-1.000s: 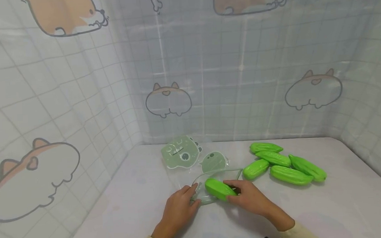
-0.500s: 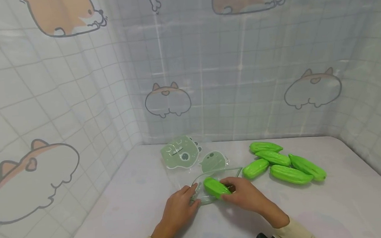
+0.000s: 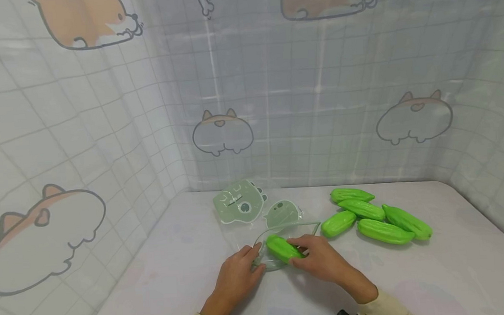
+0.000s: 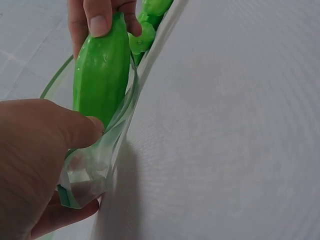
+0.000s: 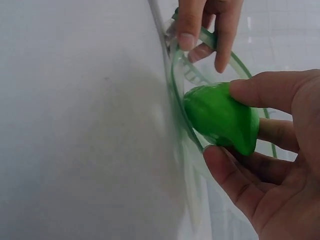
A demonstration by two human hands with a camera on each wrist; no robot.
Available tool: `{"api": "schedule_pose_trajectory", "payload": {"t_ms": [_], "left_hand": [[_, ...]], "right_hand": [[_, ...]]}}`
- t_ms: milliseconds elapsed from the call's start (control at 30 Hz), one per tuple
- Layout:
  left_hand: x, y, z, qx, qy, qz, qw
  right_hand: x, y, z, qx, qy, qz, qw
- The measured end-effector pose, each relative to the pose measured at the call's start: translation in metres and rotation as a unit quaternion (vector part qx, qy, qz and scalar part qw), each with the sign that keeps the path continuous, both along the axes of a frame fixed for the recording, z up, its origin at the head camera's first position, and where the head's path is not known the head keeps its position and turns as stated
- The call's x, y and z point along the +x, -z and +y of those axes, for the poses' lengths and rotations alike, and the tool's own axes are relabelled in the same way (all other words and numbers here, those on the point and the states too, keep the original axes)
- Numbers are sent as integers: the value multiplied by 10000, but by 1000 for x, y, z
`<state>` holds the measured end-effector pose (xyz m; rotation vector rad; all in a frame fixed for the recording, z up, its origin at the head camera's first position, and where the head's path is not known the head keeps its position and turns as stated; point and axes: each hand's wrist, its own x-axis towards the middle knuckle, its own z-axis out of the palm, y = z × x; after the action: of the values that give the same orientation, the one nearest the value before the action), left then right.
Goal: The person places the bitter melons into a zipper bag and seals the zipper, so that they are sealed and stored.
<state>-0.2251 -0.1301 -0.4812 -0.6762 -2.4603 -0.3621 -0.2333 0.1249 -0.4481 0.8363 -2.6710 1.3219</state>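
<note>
A clear plastic bag [image 3: 241, 204] with a green rim and green cartoon prints lies on the table, its mouth toward me. My left hand [image 3: 235, 276] pinches the left side of that mouth between thumb and fingers. A bright green, ridged toy cucumber [image 3: 282, 248] is in my right hand [image 3: 327, 260], gripped near one end by thumb and fingertips. In the left wrist view the cucumber [image 4: 102, 70] points into the bag's mouth, its far end partly behind my left thumb. The right wrist view shows the green rim [image 5: 176, 87] curving around the cucumber's leading end.
Several more green cucumbers lie to the right, including a short one [image 3: 338, 224] near the bag's mouth and a longer one [image 3: 385, 231]. A tiled curtain [image 3: 270, 108] with cartoon dogs encloses the back and sides of the white table [image 3: 156, 284].
My right hand has moved slightly left with the cucumber, taking it further over the bag's mouth. The left hand has stayed in place on the bag's edge.
</note>
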Motion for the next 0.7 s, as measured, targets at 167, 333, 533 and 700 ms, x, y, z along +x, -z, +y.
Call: {"api": "schedule_pose_trajectory", "payload": {"t_ms": [167, 333, 533, 700], "left_hand": [[1, -1, 0, 38, 83, 10, 10000], [0, -1, -1, 116, 192, -3, 9997], [-1, -2, 0, 178, 286, -79, 9994], [0, -2, -1, 161, 271, -202, 9993]], "right_hand": [[-2, 5, -3, 49, 19, 60, 10000], [-3, 9, -5, -157, 131, -48, 9998], [-3, 10, -5, -282, 152, -252, 9992], [-2, 8, -6, -267, 96, -225, 9993]]}}
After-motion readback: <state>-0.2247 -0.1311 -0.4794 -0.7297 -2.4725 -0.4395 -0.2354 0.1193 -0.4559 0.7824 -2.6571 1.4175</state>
